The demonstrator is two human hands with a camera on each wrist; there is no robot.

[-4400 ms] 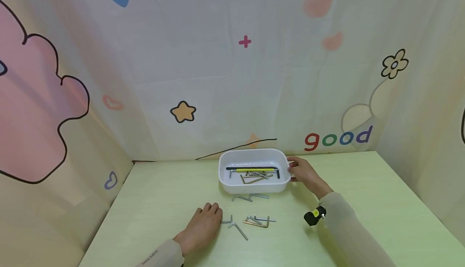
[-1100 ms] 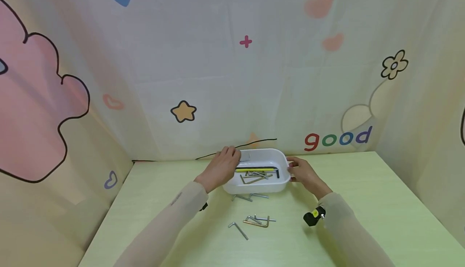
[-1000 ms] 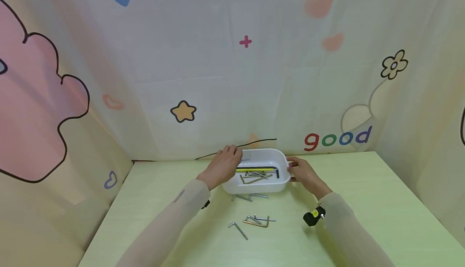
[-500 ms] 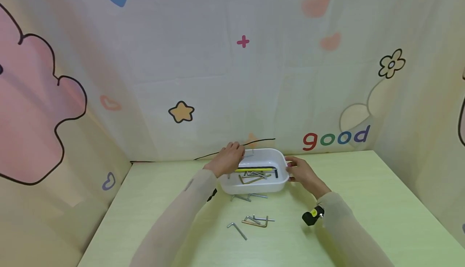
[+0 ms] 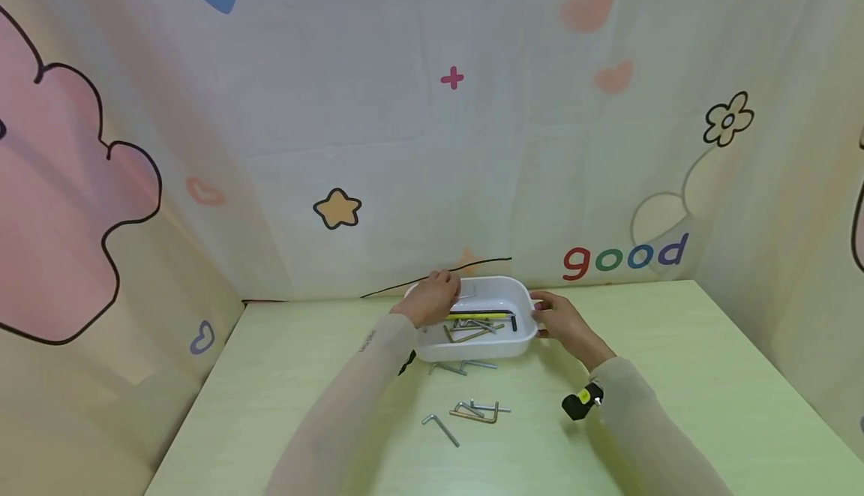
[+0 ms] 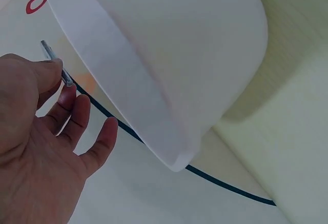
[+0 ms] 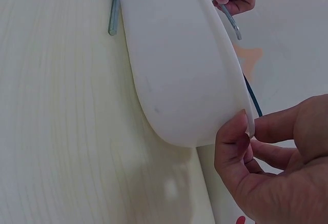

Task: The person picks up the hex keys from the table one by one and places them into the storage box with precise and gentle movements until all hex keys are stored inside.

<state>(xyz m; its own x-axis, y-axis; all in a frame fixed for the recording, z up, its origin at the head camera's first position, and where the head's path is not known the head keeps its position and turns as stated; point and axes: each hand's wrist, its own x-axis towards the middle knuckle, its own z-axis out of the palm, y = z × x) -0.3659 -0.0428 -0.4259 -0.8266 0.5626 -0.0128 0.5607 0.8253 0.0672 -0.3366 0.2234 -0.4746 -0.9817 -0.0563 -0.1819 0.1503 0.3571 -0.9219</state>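
Over the left part of a white plastic tray [image 5: 472, 349], my left hand [image 5: 433, 299] pinches a silver hex key [image 6: 47, 48] between thumb and index finger, the other fingers loosely bent. That key sticks out above the rim in the right wrist view. My right hand [image 5: 562, 320] grips the tray's right end, thumb and fingers on either side of the rim [image 7: 249, 119]. Inside the tray lie a yellow-sleeved hex key [image 5: 482, 317], a long black hex key [image 5: 514, 323] and several small gold and silver ones [image 5: 472, 335], partly hidden by my left hand.
In front of the tray, two silver hex keys [image 5: 448, 368] lie on the pale green table [image 5: 304, 376]. Nearer are a gold hex key [image 5: 474, 416] with silver ones against it and a single silver key [image 5: 442, 431]. A printed curtain [image 5: 378, 106] stands behind.
My left hand has risen from the table to over the tray with a silver hex key, then slid a little rightward. My right hand keeps its hold on the rim.
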